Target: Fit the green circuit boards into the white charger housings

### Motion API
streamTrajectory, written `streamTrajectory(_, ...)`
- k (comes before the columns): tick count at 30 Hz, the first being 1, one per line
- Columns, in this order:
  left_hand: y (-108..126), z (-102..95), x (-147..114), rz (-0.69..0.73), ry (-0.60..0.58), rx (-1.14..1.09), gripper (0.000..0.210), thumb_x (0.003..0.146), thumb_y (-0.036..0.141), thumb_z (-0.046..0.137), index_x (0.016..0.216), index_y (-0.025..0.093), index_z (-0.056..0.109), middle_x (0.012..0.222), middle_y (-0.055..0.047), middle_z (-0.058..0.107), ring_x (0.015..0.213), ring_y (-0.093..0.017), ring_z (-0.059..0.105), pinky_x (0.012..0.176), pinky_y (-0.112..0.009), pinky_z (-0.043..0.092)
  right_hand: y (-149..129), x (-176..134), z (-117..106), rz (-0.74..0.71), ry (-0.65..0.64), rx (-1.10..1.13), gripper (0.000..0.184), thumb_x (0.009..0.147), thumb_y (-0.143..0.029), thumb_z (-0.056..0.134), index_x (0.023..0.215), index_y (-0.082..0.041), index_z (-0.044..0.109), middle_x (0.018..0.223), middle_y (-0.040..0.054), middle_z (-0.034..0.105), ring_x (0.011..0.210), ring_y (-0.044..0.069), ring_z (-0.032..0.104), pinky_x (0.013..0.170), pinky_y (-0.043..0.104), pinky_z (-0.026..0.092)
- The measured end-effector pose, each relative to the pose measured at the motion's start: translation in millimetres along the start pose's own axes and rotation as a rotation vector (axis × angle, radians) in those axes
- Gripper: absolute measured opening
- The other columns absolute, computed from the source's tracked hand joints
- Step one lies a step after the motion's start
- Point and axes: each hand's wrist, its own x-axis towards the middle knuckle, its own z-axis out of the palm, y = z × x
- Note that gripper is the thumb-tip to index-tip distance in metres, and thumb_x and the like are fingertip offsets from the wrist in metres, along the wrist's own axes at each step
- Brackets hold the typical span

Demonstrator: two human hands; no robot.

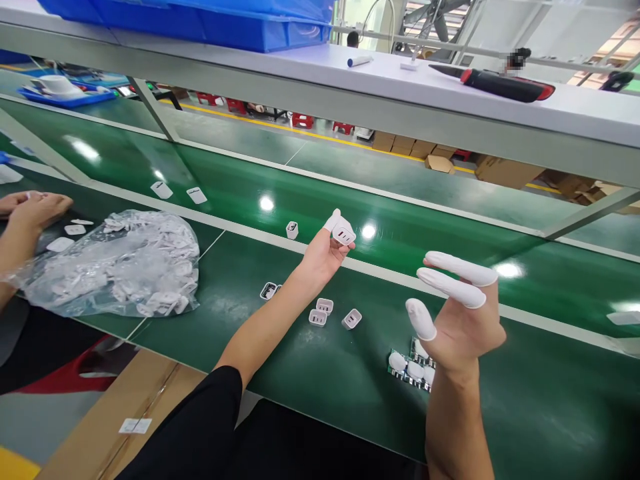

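Note:
A white charger housing with port slots in its end face is gripped in my left hand, over the edge between the bench and the green conveyor belt. White finger cots cover the thumb, index and middle fingers of my right hand, which is raised with its fingers apart and holds nothing. Below and beside that hand lie several green circuit boards with white blobs on them, partly hidden by the wrist. Open charger housings stand on the bench below my left forearm, with another housing to their right.
A clear bag of white parts lies at left, near a co-worker's hands. On the belt are a housing and flat white pieces. The shelf above carries a blue bin, a marker and a black-red tool.

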Motion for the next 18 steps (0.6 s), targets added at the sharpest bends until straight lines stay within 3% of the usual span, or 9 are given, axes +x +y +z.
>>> streamTrajectory(3,15.0,-25.8,27.1,0.315,0.006,0.375,0.042,0.096,0.051,0.086,0.097,0.022,0.056,0.086,-0.001,0.069,0.070,-0.012,0.067,0.057,-0.021,0.044,-0.2,2.8,-4.5,-0.002,0.035,0.002,0.043,0.090,-0.026,0.088,0.132,-0.031,0.081,0.128,0.0094,0.080,0.109,0.035,0.078,0.084,0.054,0.068)
streamTrajectory(5,26.4,-47.3,51.4,0.545,0.091,0.762,0.041,0.094,0.040,0.089,0.096,0.023,0.052,0.091,-0.001,0.070,0.079,-0.014,0.067,0.070,-0.025,0.048,0.1,4.3,-7.0,-0.007,0.060,0.021,0.041,0.090,-0.026,0.088,0.131,-0.031,0.082,0.123,0.0087,0.081,0.107,0.035,0.079,0.084,0.055,0.067)
streamTrajectory(6,30.9,-57.6,63.4,0.584,0.129,0.984,0.041,0.093,0.034,0.090,0.096,0.024,0.050,0.094,-0.002,0.070,0.083,-0.016,0.067,0.075,-0.028,0.049,0.2,4.7,-7.9,-0.007,0.068,0.032,0.040,0.090,-0.026,0.087,0.130,-0.030,0.082,0.121,0.0085,0.081,0.106,0.035,0.079,0.084,0.055,0.066)
streamTrajectory(8,35.2,-75.4,84.3,0.557,0.165,1.333,0.040,0.090,0.022,0.089,0.097,0.024,0.049,0.099,-0.005,0.071,0.090,-0.020,0.067,0.082,-0.033,0.049,0.2,4.5,-8.6,-0.008,0.068,0.045,0.038,0.090,-0.025,0.087,0.128,-0.030,0.083,0.119,0.0084,0.082,0.105,0.035,0.080,0.084,0.055,0.065)
streamTrajectory(10,33.5,-88.2,99.4,0.509,0.158,1.461,0.041,0.085,0.011,0.088,0.096,0.023,0.050,0.103,-0.007,0.072,0.097,-0.023,0.067,0.088,-0.035,0.049,-0.3,3.5,-8.6,-0.010,0.038,0.042,0.038,0.090,-0.023,0.088,0.127,-0.030,0.084,0.120,0.0087,0.083,0.104,0.035,0.079,0.084,0.054,0.065)
streamTrajectory(14,25.6,-101.5,115.8,0.435,0.150,1.492,0.042,0.079,0.002,0.086,0.097,0.022,0.054,0.106,-0.010,0.072,0.105,-0.027,0.071,0.095,-0.038,0.052,-3.3,1.9,-9.5,-0.031,-0.035,0.018,0.040,0.089,-0.020,0.089,0.128,-0.031,0.083,0.126,0.0088,0.083,0.104,0.034,0.079,0.084,0.055,0.065)
streamTrajectory(18,35.8,-108.8,117.3,0.390,0.181,1.454,0.050,0.078,0.004,0.087,0.115,0.019,0.058,0.121,-0.016,0.073,0.116,-0.031,0.073,0.103,-0.043,0.055,-7.6,1.6,-12.6,-0.025,-0.034,0.023,0.037,0.091,-0.020,0.088,0.126,-0.032,0.084,0.122,0.0091,0.083,0.102,0.034,0.078,0.080,0.053,0.063)
